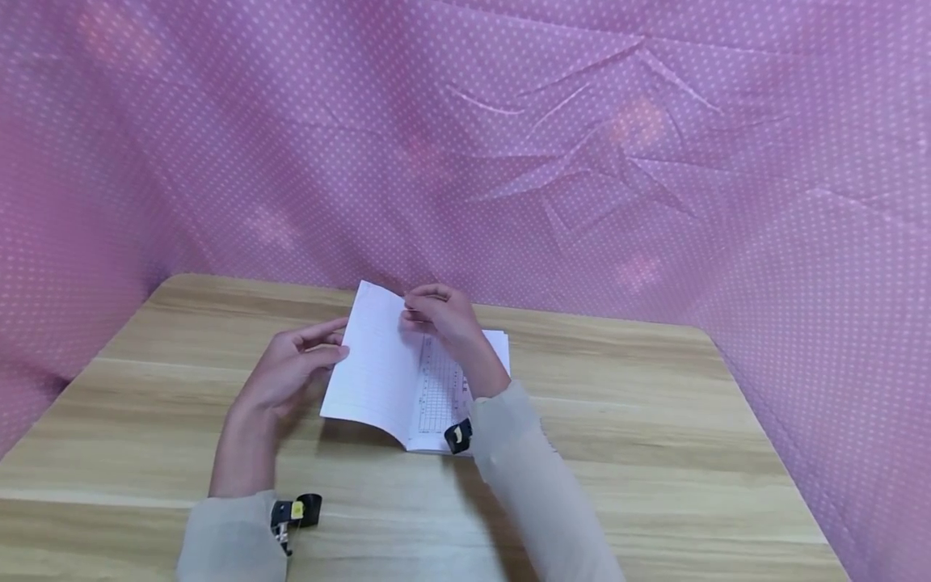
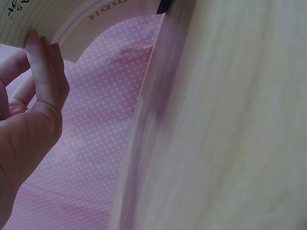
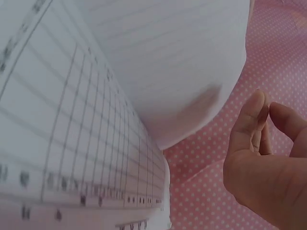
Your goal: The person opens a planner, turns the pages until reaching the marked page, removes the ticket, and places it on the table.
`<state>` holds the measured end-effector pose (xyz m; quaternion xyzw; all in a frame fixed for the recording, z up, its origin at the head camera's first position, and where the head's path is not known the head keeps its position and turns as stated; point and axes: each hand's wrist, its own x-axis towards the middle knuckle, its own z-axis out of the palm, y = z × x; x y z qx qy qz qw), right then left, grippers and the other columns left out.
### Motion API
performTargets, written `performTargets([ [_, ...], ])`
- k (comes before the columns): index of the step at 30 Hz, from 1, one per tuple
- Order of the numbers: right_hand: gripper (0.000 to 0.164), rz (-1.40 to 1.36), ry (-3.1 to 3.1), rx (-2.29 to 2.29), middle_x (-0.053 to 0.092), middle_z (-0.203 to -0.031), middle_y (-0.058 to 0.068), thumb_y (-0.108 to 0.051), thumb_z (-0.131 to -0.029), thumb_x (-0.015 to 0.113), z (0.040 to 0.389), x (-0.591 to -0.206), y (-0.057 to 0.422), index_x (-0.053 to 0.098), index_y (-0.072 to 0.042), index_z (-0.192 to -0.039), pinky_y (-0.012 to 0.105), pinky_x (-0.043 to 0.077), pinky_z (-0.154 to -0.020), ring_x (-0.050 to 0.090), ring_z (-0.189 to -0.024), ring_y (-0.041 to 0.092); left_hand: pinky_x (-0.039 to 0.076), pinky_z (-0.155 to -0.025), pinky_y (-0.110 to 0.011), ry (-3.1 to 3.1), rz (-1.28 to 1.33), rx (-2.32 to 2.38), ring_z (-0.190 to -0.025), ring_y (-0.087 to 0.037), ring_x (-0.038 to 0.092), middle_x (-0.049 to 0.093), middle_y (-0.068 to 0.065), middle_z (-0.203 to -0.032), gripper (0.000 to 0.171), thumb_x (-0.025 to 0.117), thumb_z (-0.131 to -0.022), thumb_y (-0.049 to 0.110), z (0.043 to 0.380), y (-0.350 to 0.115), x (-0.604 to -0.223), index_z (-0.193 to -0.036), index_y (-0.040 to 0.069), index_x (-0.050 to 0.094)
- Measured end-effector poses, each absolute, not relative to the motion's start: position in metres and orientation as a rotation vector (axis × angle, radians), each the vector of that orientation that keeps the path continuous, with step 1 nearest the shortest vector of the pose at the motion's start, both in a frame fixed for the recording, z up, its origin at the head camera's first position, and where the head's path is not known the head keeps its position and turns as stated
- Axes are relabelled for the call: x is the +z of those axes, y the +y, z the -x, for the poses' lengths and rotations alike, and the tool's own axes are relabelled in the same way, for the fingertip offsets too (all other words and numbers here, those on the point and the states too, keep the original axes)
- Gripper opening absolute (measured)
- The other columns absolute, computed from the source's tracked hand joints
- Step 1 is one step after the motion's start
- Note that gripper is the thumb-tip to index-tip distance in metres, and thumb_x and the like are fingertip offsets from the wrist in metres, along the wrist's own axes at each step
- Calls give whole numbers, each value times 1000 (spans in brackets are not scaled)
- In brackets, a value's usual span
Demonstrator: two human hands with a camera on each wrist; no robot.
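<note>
A thin white notebook (image 1: 374, 356) lies open, its left leaf raised and bowed above the table. My left hand (image 1: 287, 368) pinches this leaf's outer edge, thumb in front and fingers behind. In the left wrist view, the left hand (image 2: 36, 91) is at the leaf's underside, a printed cover (image 2: 96, 24) with lettering. The right-hand page (image 3: 96, 139) bears a printed grid table. My right hand (image 1: 444, 319) is over the top of the notebook near the raised leaf. In the right wrist view, the right hand (image 3: 264, 163) has loosely bent fingers beside the leaf, holding nothing visible.
The notebook is on a light wood-grain table (image 1: 655, 453) with rounded far corners. A pink cloth with white dots (image 1: 509, 162) hangs behind it and at both sides. Small black devices (image 1: 298, 511) sit at both wrists, at the beige sleeves.
</note>
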<state>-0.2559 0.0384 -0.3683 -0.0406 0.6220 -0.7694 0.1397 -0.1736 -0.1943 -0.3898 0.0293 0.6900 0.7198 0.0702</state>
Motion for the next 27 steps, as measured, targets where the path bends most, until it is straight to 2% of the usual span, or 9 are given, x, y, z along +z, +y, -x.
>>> performTargets([
  [3,29,137,1788,-2217,60,-127,33,-5,-99,65,256,-368,46,60,8,-124,32,61,-85,70,-84,16,58,-86,-26,2076,-94,2169,-100,-15,64,62,-9,-114,57,68,-95,3,173,-195,-390,-147,-6,46],
  [5,30,131,1773,-2222,59,-127,34,-4,-99,65,255,-369,50,59,8,-126,31,61,-85,70,-84,16,58,-87,-26,2078,-92,2165,-101,-15,64,62,-9,-115,57,68,-95,3,173,-195,-390,-148,-5,46],
  [10,26,111,1792,-2227,66,-114,27,-2,-98,65,255,-371,60,61,7,-122,28,61,-79,70,-83,19,57,-89,-26,2093,-87,2149,-103,-16,64,61,-11,-117,58,69,-95,5,173,-195,-389,-148,-4,46],
  [14,24,80,1819,-2226,70,-100,16,-2,-97,66,255,-371,69,63,6,-119,28,61,-79,69,-92,28,57,-89,-26,2094,-88,2148,-103,-16,63,60,-11,-118,58,69,-95,4,173,-196,-389,-148,-3,46],
  [17,26,51,1850,-2210,70,-98,12,-4,-97,67,256,-371,76,63,6,-121,28,61,-80,67,-103,36,57,-89,-26,2088,-86,2143,-104,-16,63,60,-12,-119,59,69,-95,5,173,-195,-388,-149,-3,46],
  [20,29,20,1876,-2198,70,-104,15,-6,-97,68,257,-372,82,63,6,-123,29,61,-81,65,-108,39,57,-89,-27,2087,-84,2134,-105,-17,62,59,-12,-120,58,69,-96,6,173,-195,-389,-149,-2,46],
  [24,34,-17,1889,-2195,68,-112,20,-6,-96,69,257,-372,89,61,7,-126,30,61,-81,67,-104,35,57,-89,-26,2085,-87,2132,-105,-16,62,58,-13,-121,59,69,-96,6,173,-195,-389,-149,-2,46],
  [27,37,-33,1899,-2191,67,-114,21,-6,-96,69,257,-371,93,59,8,-129,30,61,-81,69,-95,26,58,-89,-28,2083,-102,2134,-104,-17,63,58,-13,-120,58,68,-96,5,173,-195,-389,-149,-2,45],
])
